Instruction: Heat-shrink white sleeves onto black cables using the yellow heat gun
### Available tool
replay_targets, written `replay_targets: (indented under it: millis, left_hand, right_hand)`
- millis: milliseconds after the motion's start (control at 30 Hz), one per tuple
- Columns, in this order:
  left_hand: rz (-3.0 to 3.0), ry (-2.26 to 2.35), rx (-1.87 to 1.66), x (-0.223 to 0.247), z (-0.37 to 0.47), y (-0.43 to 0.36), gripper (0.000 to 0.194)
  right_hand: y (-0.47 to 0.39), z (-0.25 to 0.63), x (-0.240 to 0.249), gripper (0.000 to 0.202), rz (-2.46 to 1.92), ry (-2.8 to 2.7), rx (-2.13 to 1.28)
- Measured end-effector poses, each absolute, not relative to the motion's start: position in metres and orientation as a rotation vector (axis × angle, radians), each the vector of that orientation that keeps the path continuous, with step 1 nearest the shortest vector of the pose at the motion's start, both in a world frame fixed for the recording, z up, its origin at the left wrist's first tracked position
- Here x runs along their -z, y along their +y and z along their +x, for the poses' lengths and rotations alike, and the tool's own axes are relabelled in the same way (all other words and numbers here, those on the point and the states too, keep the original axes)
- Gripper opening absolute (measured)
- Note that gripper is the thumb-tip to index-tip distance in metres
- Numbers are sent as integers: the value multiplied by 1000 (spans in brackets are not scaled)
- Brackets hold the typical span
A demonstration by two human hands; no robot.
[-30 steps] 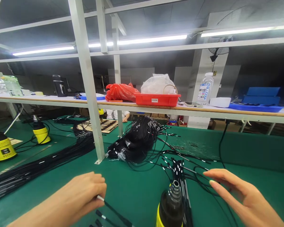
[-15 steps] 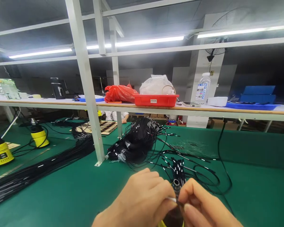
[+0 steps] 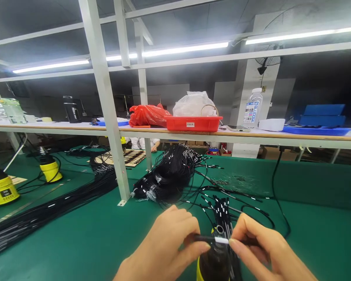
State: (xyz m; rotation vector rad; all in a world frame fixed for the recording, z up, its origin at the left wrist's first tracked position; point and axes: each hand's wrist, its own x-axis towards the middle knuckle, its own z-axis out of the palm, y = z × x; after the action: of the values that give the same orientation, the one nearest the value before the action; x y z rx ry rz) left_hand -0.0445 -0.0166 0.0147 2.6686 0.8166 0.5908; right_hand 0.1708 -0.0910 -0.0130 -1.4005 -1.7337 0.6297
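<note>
A thin black cable with a white sleeve (image 3: 221,240) spans the gap between my two hands. My left hand (image 3: 171,242) pinches its dark part between thumb and fingers. At the end of the white sleeve, my right hand (image 3: 261,246) grips the cable with thumb and forefinger. Just below and behind it stands a black and yellow hot-air tool (image 3: 215,259), its round metal nozzle pointing up. A bunch of black cables with white labels (image 3: 221,208) lies right behind the nozzle, running down beside the tool.
A large coiled heap of black cables (image 3: 171,175) lies on the green table (image 3: 84,238). More cables (image 3: 55,207) stretch along the left, near two yellow tools (image 3: 51,171). A white post (image 3: 101,78) carries a shelf with a red tray (image 3: 193,124). Another person's hand (image 3: 155,146) shows behind.
My hands have moved apart, the right one shifting rightward. More of the cable and its white sleeve now shows between them, and the hot-air tool is less covered.
</note>
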Motion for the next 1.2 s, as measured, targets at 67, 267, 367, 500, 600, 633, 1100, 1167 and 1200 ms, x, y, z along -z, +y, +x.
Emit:
replay_targets:
  millis: [67, 267, 367, 500, 600, 633, 1100, 1167, 1200]
  left_hand:
    - [2613, 855, -584, -12, -42, -14, 30]
    - [2443, 898, -659, -4, -33, -12, 38]
    - [2388, 891, -654, -6, -29, -12, 41]
    - [2309, 947, -628, -7, -25, -10, 38]
    - [2263, 976, -639, -3, -24, -8, 35]
    - [2254, 974, -644, -2, -24, -8, 34]
    - [2144, 919, -706, -4, -21, -5, 21]
    - [2117, 923, -717, -5, -20, -5, 18]
    - [2104, 927, -727, -4, -19, -5, 16]
  right_hand:
    - [-88, 172, 15, 41, -1389, -1714, -623]
    - [-85, 171, 2, 37, -1475, -1702, -623]
    - [-84, 172, -1, 33, -1478, -1717, -545]
    - [-81, 177, 6, 30, -1491, -1731, -540]
    - [-81, 178, 10, 30, -1500, -1740, -567]
    - [-80, 179, 10, 30, -1506, -1742, -566]
    - [-76, 183, 11, 28, -1544, -1761, -555]
    - [-77, 186, 11, 29, -1558, -1769, -555]
    - [-77, 187, 11, 30, -1566, -1779, -554]
